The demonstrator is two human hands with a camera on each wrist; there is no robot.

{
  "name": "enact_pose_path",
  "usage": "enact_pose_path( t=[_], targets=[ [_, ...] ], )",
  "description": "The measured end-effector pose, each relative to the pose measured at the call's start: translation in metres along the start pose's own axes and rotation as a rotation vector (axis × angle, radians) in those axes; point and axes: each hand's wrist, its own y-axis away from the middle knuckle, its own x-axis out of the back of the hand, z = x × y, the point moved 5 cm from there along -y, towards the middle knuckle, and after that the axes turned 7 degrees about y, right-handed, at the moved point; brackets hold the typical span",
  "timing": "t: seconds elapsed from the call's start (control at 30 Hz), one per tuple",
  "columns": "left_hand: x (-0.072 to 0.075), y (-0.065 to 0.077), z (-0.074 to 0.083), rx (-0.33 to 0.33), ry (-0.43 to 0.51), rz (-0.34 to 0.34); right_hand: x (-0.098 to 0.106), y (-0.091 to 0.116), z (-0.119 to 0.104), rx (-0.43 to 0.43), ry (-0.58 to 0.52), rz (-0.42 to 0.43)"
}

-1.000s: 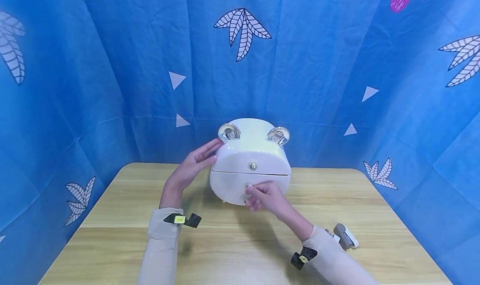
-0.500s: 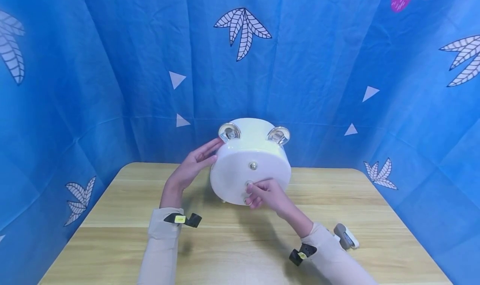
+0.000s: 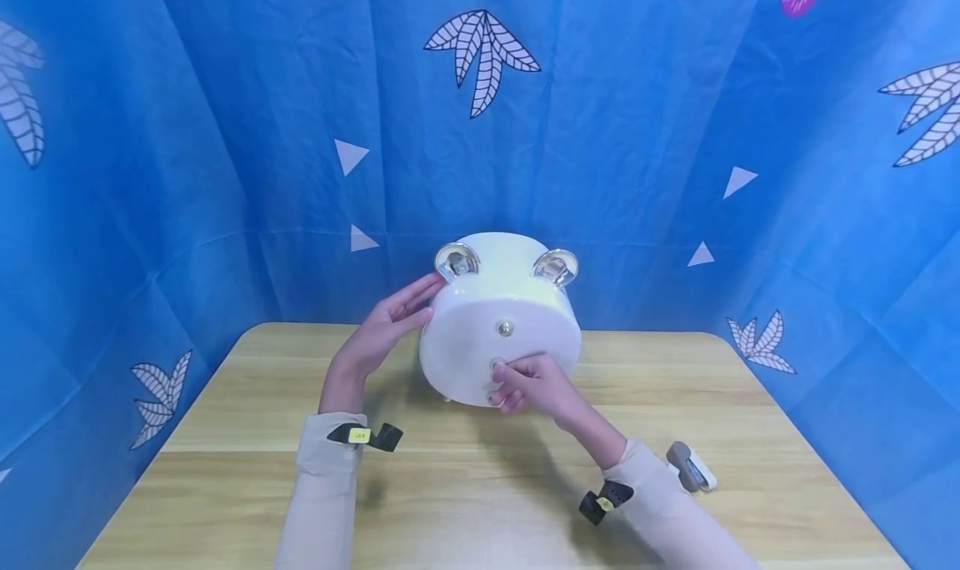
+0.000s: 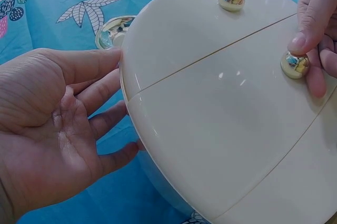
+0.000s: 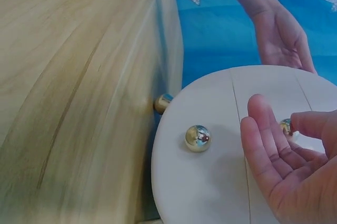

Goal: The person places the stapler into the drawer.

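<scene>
White box (image 3: 461, 337) with a rounded front stands on the table (image 3: 435, 503) between the two hands, its front facing the person. The left hand (image 3: 382, 337) lies against the box's left side, palm toward it, fingers extended and a little spread, thumb at the front edge. The right hand (image 3: 536, 382) pinches the shiny middle knob (image 4: 295, 65) between thumb and finger. Above the right hand sits the upper knob (image 3: 505, 328); below it, the lower knob (image 5: 198, 138). Two thin seams divide the front into three panels, the right hand being at the middle one. Just above the left hand's fingertips is a mirrored ear (image 3: 457, 260); its twin (image 3: 556, 266) is above the right hand. A grey-and-white stapler (image 3: 692, 467) lies to the right of the right hand, nearer the person, beside the sleeve (image 3: 652, 487). Beyond both hands hangs a blue curtain (image 3: 600, 137) printed with leaves.
</scene>
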Motion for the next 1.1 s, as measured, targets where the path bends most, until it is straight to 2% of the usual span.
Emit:
enact_pose_path(
  t=[0.3,0.47,0.63,0.87,1.1],
  targets=[
    [0.0,-0.001,-0.005,-0.002,0.013,-0.013,0.001,0.001,0.002,-0.01,0.027,-0.009],
    [0.0,-0.001,-0.006,-0.003,0.021,-0.014,0.004,0.001,0.001,0.005,0.077,-0.026],
    [-0.001,-0.002,-0.006,-0.006,0.024,-0.018,0.013,0.005,-0.006,0.045,0.206,-0.049],
    [-0.001,-0.003,-0.005,0.005,0.007,-0.01,0.038,0.017,-0.011,0.096,0.392,-0.127],
    [0.001,-0.002,-0.001,-0.002,0.006,-0.011,0.068,0.036,-0.015,0.053,0.609,-0.157]
  ],
)
